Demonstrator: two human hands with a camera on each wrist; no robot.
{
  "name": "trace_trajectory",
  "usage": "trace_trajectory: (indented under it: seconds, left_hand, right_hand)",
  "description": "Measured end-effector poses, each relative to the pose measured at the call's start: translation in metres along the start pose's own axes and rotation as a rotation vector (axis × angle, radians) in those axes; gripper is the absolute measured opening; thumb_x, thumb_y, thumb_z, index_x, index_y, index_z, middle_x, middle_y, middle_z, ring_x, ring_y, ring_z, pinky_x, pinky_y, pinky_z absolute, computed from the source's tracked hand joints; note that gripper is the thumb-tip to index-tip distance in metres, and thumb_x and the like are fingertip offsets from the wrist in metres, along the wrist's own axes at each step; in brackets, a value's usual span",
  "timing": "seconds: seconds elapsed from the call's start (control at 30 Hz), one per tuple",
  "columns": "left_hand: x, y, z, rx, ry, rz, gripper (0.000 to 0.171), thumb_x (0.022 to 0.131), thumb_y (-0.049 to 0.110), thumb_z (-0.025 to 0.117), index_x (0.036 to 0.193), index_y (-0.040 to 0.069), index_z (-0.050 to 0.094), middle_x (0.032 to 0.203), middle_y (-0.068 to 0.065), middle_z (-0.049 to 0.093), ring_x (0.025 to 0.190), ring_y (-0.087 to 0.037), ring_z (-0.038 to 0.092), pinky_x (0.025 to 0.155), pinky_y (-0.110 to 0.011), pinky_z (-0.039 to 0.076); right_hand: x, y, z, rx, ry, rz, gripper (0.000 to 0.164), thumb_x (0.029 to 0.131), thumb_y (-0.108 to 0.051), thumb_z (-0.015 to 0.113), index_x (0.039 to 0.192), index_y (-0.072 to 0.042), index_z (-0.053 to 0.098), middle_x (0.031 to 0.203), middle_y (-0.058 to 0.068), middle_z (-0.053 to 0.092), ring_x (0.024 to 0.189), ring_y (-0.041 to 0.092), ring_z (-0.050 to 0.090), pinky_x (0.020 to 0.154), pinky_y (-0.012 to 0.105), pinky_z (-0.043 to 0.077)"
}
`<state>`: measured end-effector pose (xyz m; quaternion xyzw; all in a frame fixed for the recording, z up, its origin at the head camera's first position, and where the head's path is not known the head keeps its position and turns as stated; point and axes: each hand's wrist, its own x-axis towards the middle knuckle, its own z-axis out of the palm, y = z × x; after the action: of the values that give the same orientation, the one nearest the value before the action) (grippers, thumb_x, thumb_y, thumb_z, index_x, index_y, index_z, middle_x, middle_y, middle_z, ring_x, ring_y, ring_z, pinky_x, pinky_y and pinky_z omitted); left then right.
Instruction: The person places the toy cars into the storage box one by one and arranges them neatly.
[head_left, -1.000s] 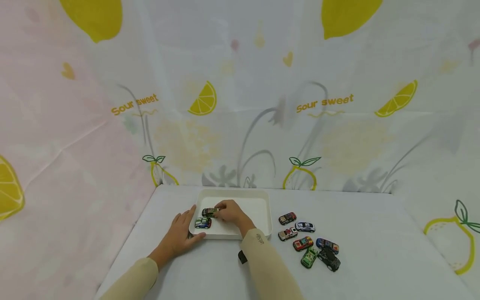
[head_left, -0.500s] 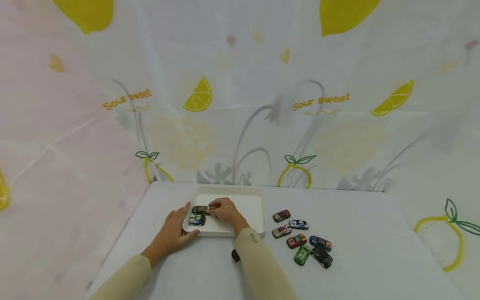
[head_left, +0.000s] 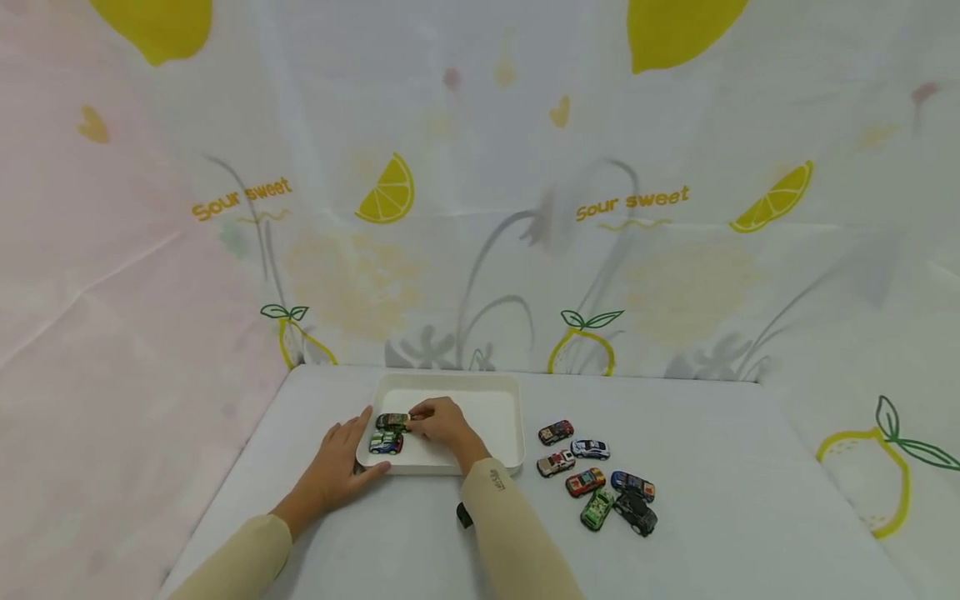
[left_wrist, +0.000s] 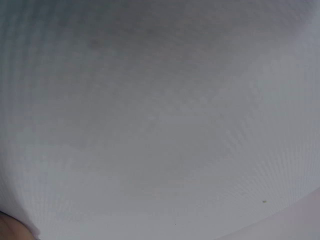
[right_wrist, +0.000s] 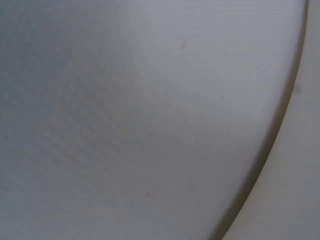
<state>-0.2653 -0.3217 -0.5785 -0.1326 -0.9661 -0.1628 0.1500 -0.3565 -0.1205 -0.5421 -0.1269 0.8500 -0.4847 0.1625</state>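
Observation:
A shallow white tray [head_left: 491, 417] lies at the back of the white table in the head view. My left hand [head_left: 335, 465] rests against its left end, fingers extended along the side and thumb at the front edge. Inside the tray, my right hand [head_left: 444, 423] pinches the right end of a dark green patterned toy car [head_left: 392, 421]; its fingertips partly cover that end. Just in front of this car sits a second toy car [head_left: 386, 442], white, green and blue. Both wrist views show mostly pale surface; skin of the left hand [left_wrist: 14, 229] appears in one corner.
Right of the tray stand several loose toy cars, among them a white one [head_left: 590, 449], a red one [head_left: 585, 482], a green one [head_left: 597, 509] and a black one [head_left: 635, 512]. A small black object [head_left: 464, 515] lies beside the right sleeve [head_left: 513, 525]. A lemon-print cloth [head_left: 480, 250] hangs behind.
The head view has turned slightly, so everything sits further left in it. The right hand has slid the dark green car slightly left in the tray. The left hand stays at the tray's end.

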Motion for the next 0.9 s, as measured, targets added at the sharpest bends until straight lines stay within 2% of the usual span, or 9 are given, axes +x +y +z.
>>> trace_trajectory:
  seconds: [0.43,0.67,0.9]
  left_hand:
    - [0.0009,0.0016,0.0026,0.001,-0.001,0.007,0.097,0.078,0.06,0.059,0.148,0.01,0.015,0.14,-0.016,0.042,0.128,-0.033,0.039,0.107,-0.056,0.023]
    - [-0.0006,0.0019,0.0008,0.005,0.026,0.021,0.096,0.077,0.058,0.062,0.147,0.007,0.019,0.138,-0.018,0.044,0.125,-0.035,0.042,0.104,-0.057,0.025]
    - [-0.0012,0.002,-0.001,0.007,-0.001,0.004,0.097,0.078,0.06,0.059,0.148,0.01,0.015,0.14,-0.017,0.041,0.127,-0.035,0.039,0.106,-0.056,0.023]
  right_hand:
    - [-0.0039,0.0001,0.0,-0.022,0.033,0.0,0.02,0.078,-0.023,0.074,0.096,-0.015,0.073,0.075,-0.006,0.064,0.059,0.006,0.053,0.053,0.018,0.043]
    - [-0.0002,0.0029,0.0029,-0.003,0.033,0.005,0.02,0.078,-0.023,0.073,0.096,-0.015,0.073,0.074,-0.007,0.063,0.058,0.005,0.053,0.053,0.018,0.044]
    - [0.0001,0.0038,0.0044,-0.022,0.048,-0.024,0.021,0.077,-0.023,0.074,0.097,-0.016,0.073,0.075,-0.007,0.064,0.06,0.005,0.052,0.054,0.017,0.043]
